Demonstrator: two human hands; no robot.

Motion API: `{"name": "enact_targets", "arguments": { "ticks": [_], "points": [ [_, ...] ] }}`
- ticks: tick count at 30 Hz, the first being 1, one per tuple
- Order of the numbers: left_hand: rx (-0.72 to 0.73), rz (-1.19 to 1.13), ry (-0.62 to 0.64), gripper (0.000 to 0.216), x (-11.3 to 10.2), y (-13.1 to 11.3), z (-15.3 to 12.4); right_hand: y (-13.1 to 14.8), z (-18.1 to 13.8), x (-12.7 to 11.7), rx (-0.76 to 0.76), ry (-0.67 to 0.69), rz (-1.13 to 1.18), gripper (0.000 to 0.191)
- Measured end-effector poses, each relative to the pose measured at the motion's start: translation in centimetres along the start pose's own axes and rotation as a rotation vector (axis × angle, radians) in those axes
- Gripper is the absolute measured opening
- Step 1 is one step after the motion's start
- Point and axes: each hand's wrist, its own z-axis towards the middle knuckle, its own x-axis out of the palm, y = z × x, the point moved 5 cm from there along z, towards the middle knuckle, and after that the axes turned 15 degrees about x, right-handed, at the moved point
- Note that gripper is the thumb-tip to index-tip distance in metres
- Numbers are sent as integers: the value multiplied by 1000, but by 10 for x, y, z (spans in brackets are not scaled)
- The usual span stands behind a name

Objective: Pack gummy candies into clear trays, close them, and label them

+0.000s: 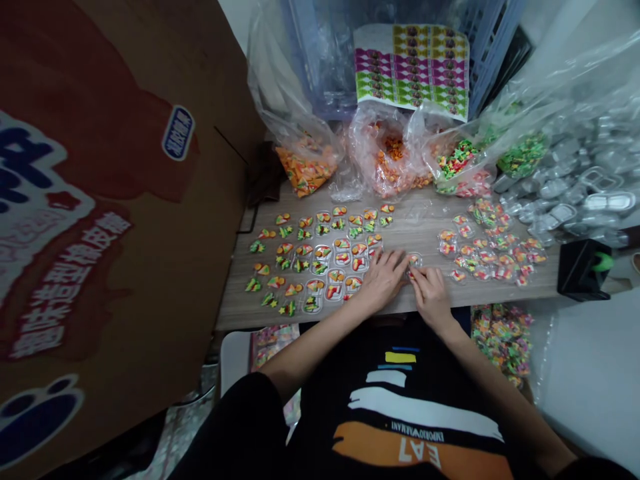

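Between my hands on the table lies a small clear plastic case (414,259) with colourful candy-like pieces in it. The fingers of my left hand (385,275) stretch out flat towards its left edge; the thumb is hidden. My right hand (430,291) pinches the near edge of the case with thumb and forefinger. To the left, several open clear cases (323,252) hold orange, red, yellow and green pieces in rows, some partly under my left hand. On the right is a loose pile of filled cases (485,253).
Behind stand plastic bags of orange pieces (307,167), more orange bits (393,157) and mixed pieces (457,160). Empty clear cases (575,180) heap at the right, near a black tape dispenser (577,270). A sticker sheet (413,70) leans on a blue crate (325,60). A large carton (150,200) walls the left.
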Motion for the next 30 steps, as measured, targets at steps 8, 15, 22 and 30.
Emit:
{"name": "enact_targets", "arguments": {
  "ticks": [8,15,22,30],
  "points": [
    [34,-52,-12,50,-6,4,-1,4,-4,1,62,-10,146,31],
    [52,-34,18,49,-7,9,2,3,-6,4,7,6,104,33],
    [139,37,165,52,5,2,1,-3,-18,13,-92,44,-49,45],
    [78,-119,133,48,-10,15,8,9,14,21,113,5,-143,44]
  ]
}}
